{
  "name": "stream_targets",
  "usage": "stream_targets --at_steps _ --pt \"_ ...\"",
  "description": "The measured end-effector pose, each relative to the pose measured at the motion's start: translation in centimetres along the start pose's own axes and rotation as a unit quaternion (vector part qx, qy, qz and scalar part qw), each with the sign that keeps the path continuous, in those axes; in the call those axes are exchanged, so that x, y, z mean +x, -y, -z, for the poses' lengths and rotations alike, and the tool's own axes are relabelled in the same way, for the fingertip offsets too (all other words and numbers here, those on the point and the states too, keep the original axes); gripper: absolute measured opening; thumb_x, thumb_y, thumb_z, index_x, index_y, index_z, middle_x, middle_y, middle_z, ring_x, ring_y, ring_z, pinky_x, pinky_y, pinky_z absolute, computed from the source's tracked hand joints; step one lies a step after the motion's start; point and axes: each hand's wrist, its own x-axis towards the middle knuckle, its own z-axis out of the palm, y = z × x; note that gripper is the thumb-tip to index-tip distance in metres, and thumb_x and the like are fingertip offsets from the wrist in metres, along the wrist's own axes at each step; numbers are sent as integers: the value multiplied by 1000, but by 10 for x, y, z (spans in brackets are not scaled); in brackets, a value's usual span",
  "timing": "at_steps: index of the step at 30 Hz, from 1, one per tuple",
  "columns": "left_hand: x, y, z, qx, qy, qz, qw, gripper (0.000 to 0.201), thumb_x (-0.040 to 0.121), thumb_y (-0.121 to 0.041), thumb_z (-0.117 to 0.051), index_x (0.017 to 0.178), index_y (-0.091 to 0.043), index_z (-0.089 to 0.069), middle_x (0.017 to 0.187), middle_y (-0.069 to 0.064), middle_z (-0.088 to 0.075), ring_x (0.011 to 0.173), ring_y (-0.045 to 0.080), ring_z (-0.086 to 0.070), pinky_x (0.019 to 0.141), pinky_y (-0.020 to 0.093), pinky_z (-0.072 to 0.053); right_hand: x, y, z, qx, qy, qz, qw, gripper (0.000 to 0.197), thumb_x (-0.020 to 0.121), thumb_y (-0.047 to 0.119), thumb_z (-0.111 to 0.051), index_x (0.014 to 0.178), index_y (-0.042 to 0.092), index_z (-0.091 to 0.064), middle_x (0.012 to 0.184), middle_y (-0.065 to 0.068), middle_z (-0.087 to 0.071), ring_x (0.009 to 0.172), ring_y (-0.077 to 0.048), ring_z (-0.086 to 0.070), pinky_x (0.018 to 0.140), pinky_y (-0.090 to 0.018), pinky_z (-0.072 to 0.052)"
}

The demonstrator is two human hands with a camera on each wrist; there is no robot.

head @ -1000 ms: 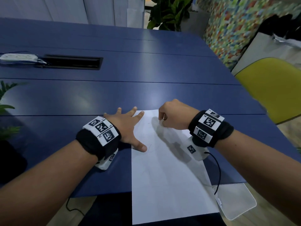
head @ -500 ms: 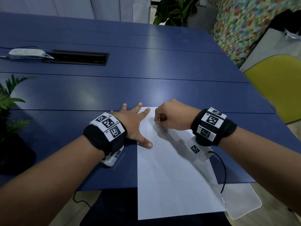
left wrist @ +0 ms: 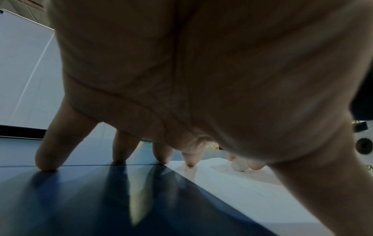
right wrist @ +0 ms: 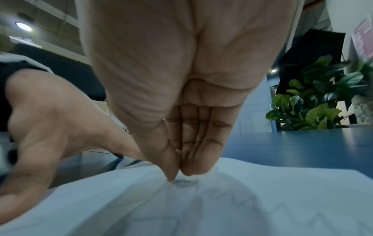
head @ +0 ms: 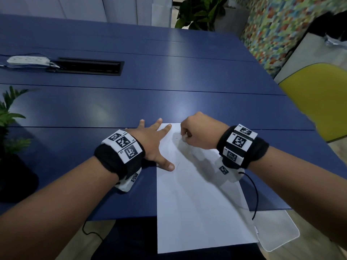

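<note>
A white sheet of paper (head: 197,203) with faint pencil lines lies on the blue table (head: 169,81) and overhangs its near edge. My left hand (head: 150,141) lies flat with fingers spread, thumb and forefinger on the paper's left edge, the other fingertips (left wrist: 46,159) on the table. My right hand (head: 199,132) is curled near the sheet's far end. Its thumb and fingers pinch a small white piece (head: 185,136) down onto the paper (right wrist: 222,207), beside a grey smudge (right wrist: 183,183). Most of that piece is hidden by the fingers.
A white power strip (head: 28,60) and a black cable slot (head: 88,66) sit at the far left. A yellow chair (head: 319,102) stands right of the table. Potted plants are at the left edge (head: 9,119) and behind (head: 199,12). A clear plastic sheet (head: 276,233) sticks out under the paper.
Both hands stay where they were on the paper; the right hand has only shifted slightly over the same spot. The head view has drifted a little.
</note>
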Motion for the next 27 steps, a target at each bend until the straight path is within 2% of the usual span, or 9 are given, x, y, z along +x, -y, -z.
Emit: stream_targets --at_steps 4,8,12,16,20,22,24,25,27 --pt "1 1 -1 0 0 -1 1000 154 40 -103 -63 157 -53 23 169 -21 28 157 48 16 116 74 -27 -7 12 -2 -7 27 42 999 14 89 16 -60 92 21 -73 79 7 -64 75 -18 -53 66 -30 -46" --pt "0 0 0 -1 2 -2 1000 153 42 -103 -63 157 -52 23 169 -20 27 157 48 16 116 74 -27 0 -2 4 6 3 -6 1000 14 86 19 -57 87 24 -70 83 1 -66 80 -27 -64 71 -40 -59" --pt "-2 -1 0 0 -3 2 1000 151 47 -100 -67 158 -51 22 170 -19 27 157 47 16 118 72 -27 -7 8 1 2 31 44 999 15 87 15 -60 92 20 -73 82 4 -69 78 -20 -59 65 -31 -50" --pt "-2 -2 1 1 -1 1 1000 151 47 -100 -67 159 -50 22 170 -19 27 157 48 16 117 73 -27 -2 -4 5 13 10 8 1000 12 87 18 -59 88 24 -70 78 8 -61 79 -21 -60 71 -38 -58" --pt "-2 -2 1 0 -3 1 1000 151 47 -100 -67 158 -51 22 169 -19 28 158 46 17 117 73 -27 -5 4 0 3 21 43 999 17 88 15 -58 93 19 -73 85 2 -71 80 -20 -58 61 -28 -44" --pt "-2 -2 1 1 0 3 1000 151 47 -99 -68 158 -50 22 169 -19 28 158 46 17 117 73 -27 -4 1 2 15 18 31 999 17 87 16 -59 93 20 -74 84 3 -71 81 -21 -62 59 -28 -47" --pt "-2 -3 2 -1 2 5 1000 151 47 -99 -68 158 -50 22 169 -19 28 157 46 18 118 72 -28 -2 -5 3 27 2 12 1000 15 85 18 -59 89 23 -72 81 4 -67 80 -22 -63 67 -36 -58" --pt "-1 -3 1 -2 2 4 1000 151 47 -99 -68 158 -50 22 169 -19 28 157 47 18 118 72 -28 -3 -7 3 28 2 11 1000 14 86 18 -59 90 22 -72 79 6 -65 78 -21 -60 70 -38 -59" --pt "-1 -2 1 -2 0 3 1000 151 46 -99 -68 158 -51 22 170 -19 28 157 47 18 117 72 -29 -3 -6 4 28 10 30 999 16 88 17 -61 95 20 -74 75 13 -60 77 -16 -55 72 -34 -56"
